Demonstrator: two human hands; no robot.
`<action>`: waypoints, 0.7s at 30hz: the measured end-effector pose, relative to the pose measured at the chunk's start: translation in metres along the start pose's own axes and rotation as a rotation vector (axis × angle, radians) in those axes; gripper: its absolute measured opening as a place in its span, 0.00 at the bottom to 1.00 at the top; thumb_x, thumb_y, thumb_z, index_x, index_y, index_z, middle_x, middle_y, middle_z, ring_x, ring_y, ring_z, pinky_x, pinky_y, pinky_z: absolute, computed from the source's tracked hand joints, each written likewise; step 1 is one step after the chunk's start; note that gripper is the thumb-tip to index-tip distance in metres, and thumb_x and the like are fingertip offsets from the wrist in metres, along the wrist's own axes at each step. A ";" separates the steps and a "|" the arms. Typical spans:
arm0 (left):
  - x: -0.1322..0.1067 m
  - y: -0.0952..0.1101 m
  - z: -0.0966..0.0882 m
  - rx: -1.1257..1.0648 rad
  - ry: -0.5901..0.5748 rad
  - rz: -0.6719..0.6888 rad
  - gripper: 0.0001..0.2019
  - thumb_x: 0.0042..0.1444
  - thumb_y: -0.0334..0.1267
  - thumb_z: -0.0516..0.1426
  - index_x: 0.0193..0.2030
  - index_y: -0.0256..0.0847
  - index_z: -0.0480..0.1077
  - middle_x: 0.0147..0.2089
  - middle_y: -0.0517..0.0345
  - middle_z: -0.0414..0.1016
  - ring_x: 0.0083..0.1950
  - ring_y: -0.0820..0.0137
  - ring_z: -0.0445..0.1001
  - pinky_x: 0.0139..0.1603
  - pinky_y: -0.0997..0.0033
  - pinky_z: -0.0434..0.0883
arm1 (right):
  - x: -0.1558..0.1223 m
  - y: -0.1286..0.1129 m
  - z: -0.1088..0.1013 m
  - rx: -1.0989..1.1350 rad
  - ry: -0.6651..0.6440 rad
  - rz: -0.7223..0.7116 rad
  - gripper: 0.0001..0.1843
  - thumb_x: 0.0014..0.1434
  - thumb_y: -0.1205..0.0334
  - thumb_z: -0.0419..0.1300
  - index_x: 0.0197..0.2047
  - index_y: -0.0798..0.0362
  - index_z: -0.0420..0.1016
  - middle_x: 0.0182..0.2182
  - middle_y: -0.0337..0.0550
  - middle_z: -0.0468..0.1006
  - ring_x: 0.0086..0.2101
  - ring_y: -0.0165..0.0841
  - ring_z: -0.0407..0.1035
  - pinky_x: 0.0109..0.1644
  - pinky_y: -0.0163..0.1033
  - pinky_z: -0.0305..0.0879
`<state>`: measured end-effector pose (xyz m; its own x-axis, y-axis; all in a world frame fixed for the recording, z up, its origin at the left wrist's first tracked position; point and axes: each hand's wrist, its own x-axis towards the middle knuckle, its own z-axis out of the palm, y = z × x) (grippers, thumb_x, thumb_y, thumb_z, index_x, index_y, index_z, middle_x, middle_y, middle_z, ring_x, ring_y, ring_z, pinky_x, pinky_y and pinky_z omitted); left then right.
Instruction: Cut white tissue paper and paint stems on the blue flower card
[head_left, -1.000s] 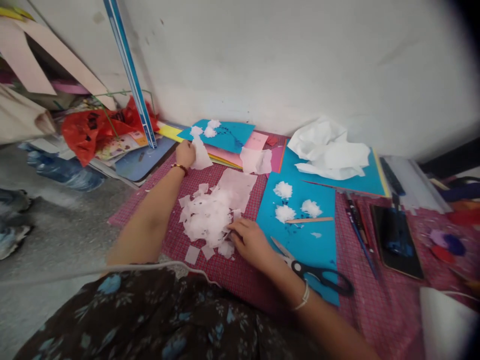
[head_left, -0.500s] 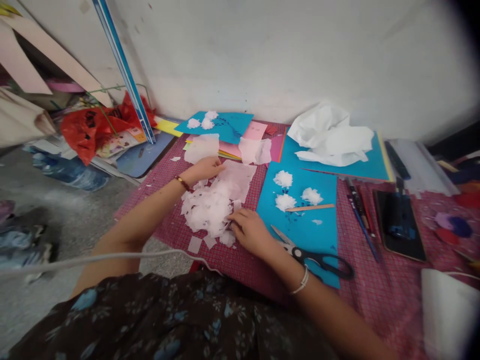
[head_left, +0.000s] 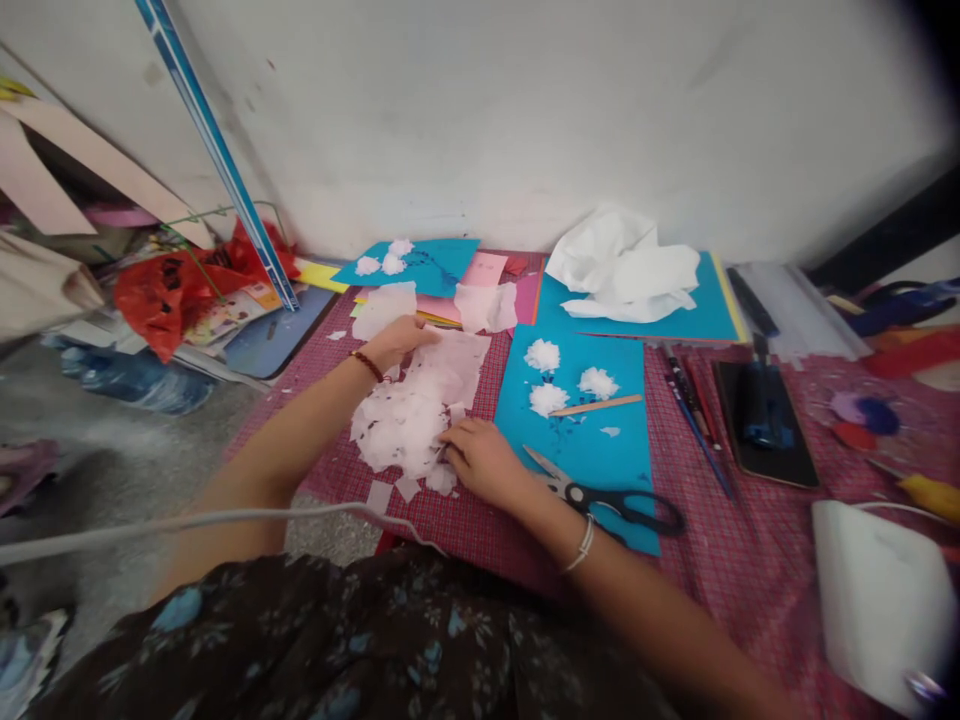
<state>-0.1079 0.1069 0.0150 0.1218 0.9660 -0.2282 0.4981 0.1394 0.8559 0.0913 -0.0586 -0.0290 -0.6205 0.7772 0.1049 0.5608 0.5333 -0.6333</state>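
Note:
On the table lies a loose pile of torn white tissue paper (head_left: 401, 425), partly over a thin tissue sheet (head_left: 469, 360). My left hand (head_left: 405, 340) is closed at the sheet's far left corner, its fingertips together on the paper. At the pile's right edge, my right hand (head_left: 480, 460) has its fingers bent and pinched in among the scraps; what lies between them is too small to name. Beside it, a blue sheet (head_left: 630, 450) bears three fluffy white paper flowers (head_left: 542, 355), a flat wooden stick (head_left: 600, 405) and black-handled scissors (head_left: 622, 500).
Behind are another blue sheet (head_left: 450, 265) with white paper flowers and a crumpled white paper (head_left: 622, 265). Pens (head_left: 694, 410), a dark phone-like slab (head_left: 780, 450) and a white box-like object (head_left: 877, 600) lie right. A pale cable (head_left: 225, 517) crosses in front of me.
The view has shifted, so the table's things sit slightly further left and more shows at the right. Both hands stay at nearly the same places on the tissue paper.

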 end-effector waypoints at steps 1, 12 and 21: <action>-0.004 0.003 -0.001 0.019 0.005 0.024 0.11 0.45 0.34 0.64 0.22 0.40 0.64 0.18 0.67 0.60 0.20 0.77 0.59 0.22 0.75 0.53 | 0.000 0.000 -0.001 0.001 -0.002 0.002 0.13 0.66 0.69 0.56 0.49 0.54 0.80 0.45 0.49 0.81 0.48 0.38 0.71 0.53 0.43 0.62; -0.064 0.035 -0.042 -0.371 0.164 0.559 0.33 0.43 0.33 0.69 0.59 0.48 0.69 0.39 0.63 0.73 0.33 0.75 0.72 0.34 0.75 0.69 | 0.000 -0.004 -0.007 -0.004 -0.024 0.015 0.13 0.66 0.69 0.56 0.49 0.55 0.80 0.45 0.49 0.81 0.47 0.38 0.71 0.55 0.43 0.61; -0.050 0.022 -0.078 -0.689 0.402 0.477 0.09 0.47 0.34 0.64 0.37 0.45 0.73 0.34 0.59 0.78 0.43 0.64 0.77 0.45 0.63 0.77 | 0.000 -0.002 -0.004 -0.001 -0.020 0.010 0.14 0.66 0.69 0.56 0.50 0.54 0.79 0.47 0.50 0.81 0.49 0.39 0.72 0.56 0.44 0.62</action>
<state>-0.1699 0.0791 0.0819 -0.1882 0.9394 0.2865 -0.1636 -0.3176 0.9340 0.0927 -0.0583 -0.0248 -0.6254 0.7759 0.0830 0.5678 0.5255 -0.6335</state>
